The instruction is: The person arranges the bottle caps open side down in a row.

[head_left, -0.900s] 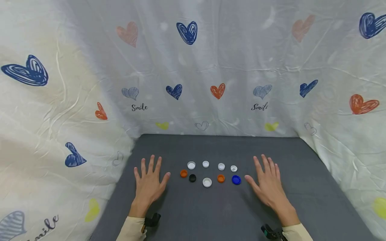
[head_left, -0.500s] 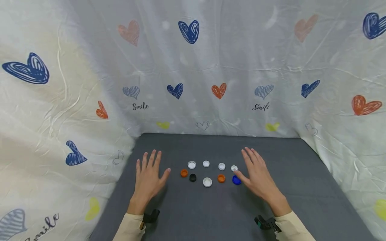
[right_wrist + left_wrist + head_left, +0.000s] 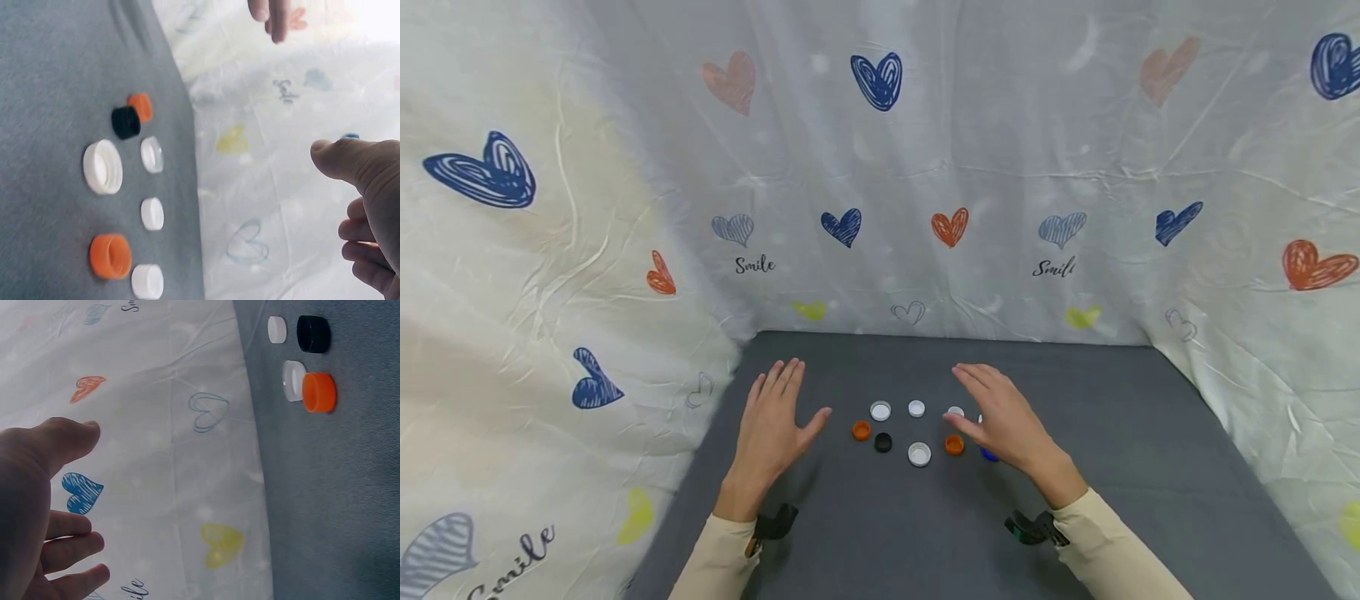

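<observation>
Several small bottle caps lie in two loose rows on the dark grey cloth. My right hand (image 3: 1006,421) is raised over the right end of the rows, fingers extended and thumb apart, holding nothing. It partly hides a blue cap (image 3: 990,455) and two white caps; an orange cap (image 3: 954,445) shows just below its thumb. Left of the rows, my left hand (image 3: 772,429) hovers with fingers straight and nothing in it. Nearest to it is another orange cap (image 3: 861,431), beside a black cap (image 3: 883,442) and a clear-rimmed white cap (image 3: 881,411). A larger white cap (image 3: 103,167) sits front middle.
The grey table (image 3: 880,533) runs back to a hanging white curtain (image 3: 895,167) printed with hearts. More of this curtain encloses the left and right sides. Each wrist carries a black camera mount.
My right hand has moved left and rose, from beside the caps to over their right end. The left hand has lifted slightly, its fingers drawn closer together. The caps lie as before.
</observation>
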Motion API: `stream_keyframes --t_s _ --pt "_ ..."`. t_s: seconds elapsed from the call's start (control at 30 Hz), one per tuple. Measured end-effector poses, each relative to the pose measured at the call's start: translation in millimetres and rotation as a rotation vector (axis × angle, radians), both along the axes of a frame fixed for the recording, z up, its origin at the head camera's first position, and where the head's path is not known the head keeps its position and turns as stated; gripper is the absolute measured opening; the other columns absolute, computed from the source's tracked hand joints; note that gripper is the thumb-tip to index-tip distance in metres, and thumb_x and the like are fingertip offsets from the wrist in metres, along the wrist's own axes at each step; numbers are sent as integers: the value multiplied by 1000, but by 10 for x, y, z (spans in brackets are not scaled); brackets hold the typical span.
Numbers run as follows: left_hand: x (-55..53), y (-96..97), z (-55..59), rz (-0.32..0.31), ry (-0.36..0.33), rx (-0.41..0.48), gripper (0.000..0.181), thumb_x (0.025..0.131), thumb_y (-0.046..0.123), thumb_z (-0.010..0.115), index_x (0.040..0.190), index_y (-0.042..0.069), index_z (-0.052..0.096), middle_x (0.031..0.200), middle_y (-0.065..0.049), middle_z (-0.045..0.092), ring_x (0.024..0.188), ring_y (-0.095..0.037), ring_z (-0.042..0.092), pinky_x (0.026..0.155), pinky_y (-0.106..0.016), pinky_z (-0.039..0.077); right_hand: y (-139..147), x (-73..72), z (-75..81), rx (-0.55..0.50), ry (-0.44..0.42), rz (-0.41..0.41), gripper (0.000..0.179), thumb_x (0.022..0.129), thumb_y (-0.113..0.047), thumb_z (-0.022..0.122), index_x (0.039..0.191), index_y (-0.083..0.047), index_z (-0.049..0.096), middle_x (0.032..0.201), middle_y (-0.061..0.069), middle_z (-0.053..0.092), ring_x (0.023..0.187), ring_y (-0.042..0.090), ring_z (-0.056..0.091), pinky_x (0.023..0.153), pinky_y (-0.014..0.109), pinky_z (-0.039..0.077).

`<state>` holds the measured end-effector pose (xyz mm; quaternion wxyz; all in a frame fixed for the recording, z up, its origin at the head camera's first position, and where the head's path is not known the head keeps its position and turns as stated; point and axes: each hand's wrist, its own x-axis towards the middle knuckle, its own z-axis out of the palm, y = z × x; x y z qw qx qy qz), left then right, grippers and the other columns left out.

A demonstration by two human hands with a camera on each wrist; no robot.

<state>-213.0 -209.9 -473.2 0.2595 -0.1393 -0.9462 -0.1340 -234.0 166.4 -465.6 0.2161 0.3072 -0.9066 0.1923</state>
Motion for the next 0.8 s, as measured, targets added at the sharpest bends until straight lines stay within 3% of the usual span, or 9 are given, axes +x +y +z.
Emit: stream_keyframes --t_s 0.4,0.8 --pt "1 60 48 -51 -111 39 85 84 46 80 149 3 46 150 -18 50 139 -36 46 114 -54 36 -398 -124 6 15 -32 55 65 88 -46 76 138 -8 60 136 8 62 127 28 56 104 49 47" --pt "-39 130 -39 -73 -118 72 77 78 36 87 141 4 57 139 -16 60 132 -35 54 103 -53 48 -752 -237 -105 15 -39 108 55 86 -38 79 131 -8 66 127 7 68 118 25 62 98 43 52"
